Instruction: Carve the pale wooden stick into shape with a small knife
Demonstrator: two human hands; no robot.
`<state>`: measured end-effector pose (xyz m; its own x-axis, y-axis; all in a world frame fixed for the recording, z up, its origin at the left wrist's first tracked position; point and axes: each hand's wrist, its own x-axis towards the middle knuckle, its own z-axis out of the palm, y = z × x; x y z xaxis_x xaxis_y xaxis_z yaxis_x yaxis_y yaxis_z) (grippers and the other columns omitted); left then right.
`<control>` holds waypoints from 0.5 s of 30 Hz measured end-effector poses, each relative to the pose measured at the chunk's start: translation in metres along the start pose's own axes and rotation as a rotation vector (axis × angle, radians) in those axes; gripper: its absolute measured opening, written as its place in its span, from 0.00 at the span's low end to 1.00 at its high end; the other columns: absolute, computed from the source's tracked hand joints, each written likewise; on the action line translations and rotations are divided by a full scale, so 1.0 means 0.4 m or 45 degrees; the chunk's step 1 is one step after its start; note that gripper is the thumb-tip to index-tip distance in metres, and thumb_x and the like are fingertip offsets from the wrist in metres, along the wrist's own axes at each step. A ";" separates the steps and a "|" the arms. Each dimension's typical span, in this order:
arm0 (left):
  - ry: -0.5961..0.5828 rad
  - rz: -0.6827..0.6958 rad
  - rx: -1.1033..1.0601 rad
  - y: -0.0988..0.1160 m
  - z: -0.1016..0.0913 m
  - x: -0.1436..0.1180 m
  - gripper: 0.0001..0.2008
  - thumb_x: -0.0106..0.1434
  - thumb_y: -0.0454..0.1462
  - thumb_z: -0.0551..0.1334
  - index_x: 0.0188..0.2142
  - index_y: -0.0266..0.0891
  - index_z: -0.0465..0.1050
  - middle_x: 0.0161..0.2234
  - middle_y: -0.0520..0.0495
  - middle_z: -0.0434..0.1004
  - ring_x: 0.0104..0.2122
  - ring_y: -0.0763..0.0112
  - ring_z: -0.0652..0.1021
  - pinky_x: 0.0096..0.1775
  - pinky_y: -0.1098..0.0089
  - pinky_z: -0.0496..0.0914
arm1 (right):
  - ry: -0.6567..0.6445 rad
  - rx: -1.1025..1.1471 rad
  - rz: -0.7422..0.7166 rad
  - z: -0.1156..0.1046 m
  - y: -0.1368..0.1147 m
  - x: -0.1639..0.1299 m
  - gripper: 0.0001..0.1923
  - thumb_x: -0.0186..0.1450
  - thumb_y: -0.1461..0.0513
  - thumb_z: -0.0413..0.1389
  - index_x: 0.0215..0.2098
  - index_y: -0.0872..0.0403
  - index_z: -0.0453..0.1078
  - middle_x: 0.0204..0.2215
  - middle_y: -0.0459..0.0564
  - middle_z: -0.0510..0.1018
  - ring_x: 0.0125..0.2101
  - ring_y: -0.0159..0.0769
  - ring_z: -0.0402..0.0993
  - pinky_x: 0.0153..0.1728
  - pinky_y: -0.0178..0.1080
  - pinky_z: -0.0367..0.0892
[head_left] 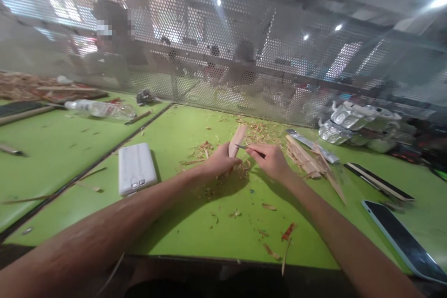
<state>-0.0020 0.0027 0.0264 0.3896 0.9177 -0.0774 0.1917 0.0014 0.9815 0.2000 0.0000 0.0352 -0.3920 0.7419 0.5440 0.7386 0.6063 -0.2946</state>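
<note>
My left hand [222, 159] grips the lower end of a pale flat piece of wood [238, 139], which tilts up and away over the table. In my right hand [271, 158] is a small carving knife [241, 146], its thin blade lying against the face of the wood. The fingers cover most of the knife's handle. Curled wood shavings [260, 132] are scattered beyond and around both hands on the green table [167, 228].
A white power bank [137, 165] lies to the left, a phone [401, 237] to the right. Wood strips [305, 157] and a dark flat bar [380, 181] lie at right. A plastic bottle [101, 109] rests far left. A perforated metal screen [209, 56] stands behind, people beyond it.
</note>
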 end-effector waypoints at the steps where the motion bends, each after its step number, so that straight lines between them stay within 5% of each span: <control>1: 0.002 0.018 -0.028 -0.001 -0.002 0.003 0.17 0.62 0.30 0.65 0.49 0.32 0.65 0.21 0.59 0.66 0.17 0.77 0.68 0.18 0.76 0.62 | -0.028 -0.033 -0.021 0.006 0.000 0.007 0.17 0.73 0.54 0.53 0.41 0.51 0.83 0.37 0.52 0.86 0.32 0.40 0.81 0.34 0.40 0.73; 15: 0.003 0.040 -0.029 0.000 0.019 -0.017 0.22 0.61 0.27 0.64 0.54 0.31 0.64 0.27 0.54 0.70 0.19 0.76 0.71 0.19 0.74 0.67 | -0.023 -0.077 -0.201 0.023 0.020 -0.032 0.19 0.74 0.54 0.52 0.41 0.54 0.83 0.30 0.52 0.84 0.26 0.37 0.76 0.27 0.37 0.65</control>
<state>0.0021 -0.0066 0.0257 0.3930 0.9184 -0.0457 0.1586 -0.0188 0.9872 0.2059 -0.0019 0.0185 -0.5153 0.6440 0.5655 0.6984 0.6980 -0.1586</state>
